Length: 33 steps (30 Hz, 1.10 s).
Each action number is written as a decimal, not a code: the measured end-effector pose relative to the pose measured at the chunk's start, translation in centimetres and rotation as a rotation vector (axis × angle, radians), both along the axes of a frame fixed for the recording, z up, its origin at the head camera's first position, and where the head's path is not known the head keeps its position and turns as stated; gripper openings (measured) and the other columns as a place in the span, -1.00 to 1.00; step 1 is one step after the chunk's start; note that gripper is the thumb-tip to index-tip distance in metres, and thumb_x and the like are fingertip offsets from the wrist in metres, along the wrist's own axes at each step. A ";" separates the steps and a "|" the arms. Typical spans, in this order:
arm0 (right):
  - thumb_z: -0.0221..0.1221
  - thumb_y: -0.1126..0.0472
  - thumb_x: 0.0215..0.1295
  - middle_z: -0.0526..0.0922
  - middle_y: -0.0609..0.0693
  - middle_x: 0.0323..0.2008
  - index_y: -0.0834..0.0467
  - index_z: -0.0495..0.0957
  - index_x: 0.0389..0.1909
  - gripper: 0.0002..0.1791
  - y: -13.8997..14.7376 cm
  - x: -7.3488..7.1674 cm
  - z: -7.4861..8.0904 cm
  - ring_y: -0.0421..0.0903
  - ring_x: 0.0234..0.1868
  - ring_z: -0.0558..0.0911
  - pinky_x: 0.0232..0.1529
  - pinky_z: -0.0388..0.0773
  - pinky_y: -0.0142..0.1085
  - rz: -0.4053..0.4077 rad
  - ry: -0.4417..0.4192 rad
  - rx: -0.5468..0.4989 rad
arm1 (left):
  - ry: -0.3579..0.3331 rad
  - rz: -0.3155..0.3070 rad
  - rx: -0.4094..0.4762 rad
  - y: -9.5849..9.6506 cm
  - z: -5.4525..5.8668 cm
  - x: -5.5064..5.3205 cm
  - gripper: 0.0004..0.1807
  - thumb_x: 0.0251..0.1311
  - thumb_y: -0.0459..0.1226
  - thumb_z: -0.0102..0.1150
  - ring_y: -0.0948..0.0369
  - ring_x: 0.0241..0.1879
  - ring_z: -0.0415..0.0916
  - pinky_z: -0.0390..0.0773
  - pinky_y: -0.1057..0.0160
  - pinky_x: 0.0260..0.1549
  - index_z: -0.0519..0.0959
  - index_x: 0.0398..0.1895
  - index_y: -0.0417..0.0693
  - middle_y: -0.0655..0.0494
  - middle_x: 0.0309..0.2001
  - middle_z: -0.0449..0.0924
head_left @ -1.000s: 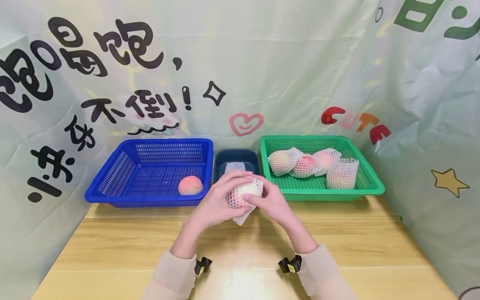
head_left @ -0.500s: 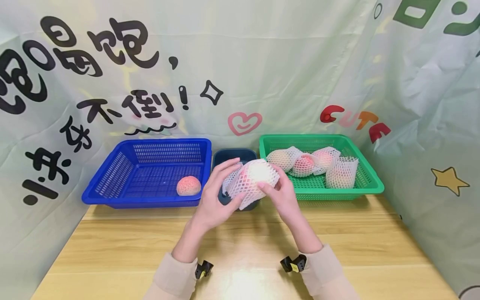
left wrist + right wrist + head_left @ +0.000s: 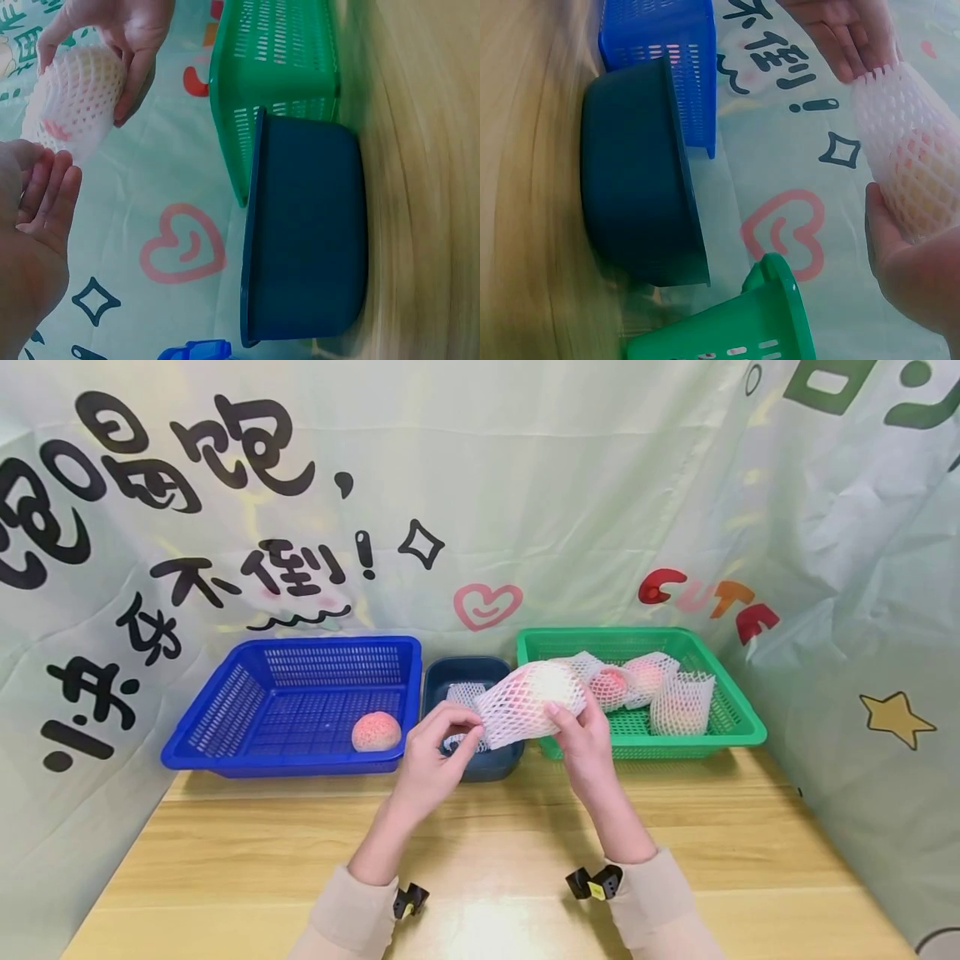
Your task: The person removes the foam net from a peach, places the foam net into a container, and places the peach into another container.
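Observation:
A pale pink peach in a white foam net sleeve (image 3: 528, 703) is held up in front of the dark blue tub and the green basket. My right hand (image 3: 587, 742) grips the round, peach-filled end, thumb on the near side. At the loose left end of the sleeve, my left hand (image 3: 438, 762) pinches the net's edge between thumb and fingertips. From the right wrist, the sleeve (image 3: 900, 112) shows stretched out past the peach toward the left fingertips. Other foam net sleeves (image 3: 467, 693) lie in the dark blue tub (image 3: 491, 767), partly hidden by the left hand.
To the left, a blue basket (image 3: 300, 762) holds one bare peach (image 3: 377, 732). On the right stands a green basket (image 3: 675, 742) with several netted peaches (image 3: 681, 703). A printed cloth (image 3: 480, 527) hangs behind, and the wooden table (image 3: 495, 860) spreads in front.
Both hands have lifted the netted peach up and to the right. My left hand has gone from cupping the fruit to pinching the sleeve's loose end; the right hand keeps its grip.

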State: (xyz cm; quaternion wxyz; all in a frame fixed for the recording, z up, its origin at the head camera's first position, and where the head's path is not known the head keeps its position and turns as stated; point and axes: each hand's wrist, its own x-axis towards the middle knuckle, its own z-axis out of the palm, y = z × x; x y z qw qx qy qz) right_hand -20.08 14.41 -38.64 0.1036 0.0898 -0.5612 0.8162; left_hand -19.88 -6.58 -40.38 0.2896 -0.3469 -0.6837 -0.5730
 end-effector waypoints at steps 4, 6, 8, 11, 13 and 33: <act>0.10 0.38 0.33 0.61 -0.04 -0.03 0.35 0.30 0.37 -0.42 -0.3 0.0 0.0 -0.23 -0.08 0.65 0.01 0.63 -0.40 0.001 0.000 0.004 | -0.007 0.038 -0.039 0.1 -0.1 0.0 -0.83 0.23 -0.60 0.31 0.02 -0.11 0.68 0.69 0.20 0.01 0.69 -0.16 -0.29 -0.13 -0.11 0.68; 0.12 0.37 0.32 0.62 -0.05 -0.04 0.36 0.31 0.37 -0.42 -0.5 0.0 -0.1 -0.23 -0.09 0.66 -0.02 0.64 -0.39 0.003 0.001 0.011 | -0.012 0.087 -0.068 0.0 -0.1 -0.1 -0.81 0.18 -0.60 0.33 0.00 -0.06 0.69 0.66 0.19 0.06 0.72 -0.17 -0.31 -0.13 -0.06 0.70; 0.13 0.37 0.29 0.64 -0.05 -0.06 0.38 0.32 0.36 -0.40 -0.7 0.1 -0.3 -0.22 -0.11 0.66 -0.05 0.66 -0.39 0.003 -0.001 0.021 | -0.023 0.134 -0.098 -0.2 -0.1 0.0 -0.78 0.12 -0.60 0.34 -0.01 0.01 0.68 0.63 0.17 0.12 0.75 -0.17 -0.30 -0.12 0.00 0.71; 0.15 0.37 0.28 0.64 -0.05 -0.06 0.38 0.32 0.37 -0.38 -0.9 0.1 -0.4 -0.22 -0.11 0.67 -0.08 0.67 -0.38 0.009 -0.005 0.036 | -0.045 0.168 -0.129 -0.3 -0.2 0.0 -0.71 0.06 -0.60 0.33 -0.04 0.11 0.66 0.58 0.13 0.20 0.76 -0.12 -0.31 -0.13 0.09 0.70; 0.16 0.36 0.27 0.64 -0.04 -0.06 0.38 0.32 0.37 -0.37 -1.1 0.2 -0.6 -0.21 -0.11 0.67 -0.08 0.67 -0.38 0.014 -0.009 0.044 | -0.064 0.159 -0.128 -0.3 -0.2 0.1 -0.65 0.03 -0.62 0.30 -0.05 0.14 0.64 0.58 0.11 0.21 0.75 -0.07 -0.32 -0.14 0.13 0.68; 0.27 0.40 0.27 0.58 0.19 0.13 0.32 0.29 0.40 -0.32 -2.9 0.5 -1.2 -0.17 0.01 0.64 0.07 0.62 -0.35 0.099 -0.061 0.211 | -0.155 0.111 -0.176 -0.4 -0.6 0.0 -0.30 -0.15 -0.49 0.60 0.04 0.21 0.51 0.50 0.13 0.28 0.60 0.18 -0.22 -0.06 0.22 0.55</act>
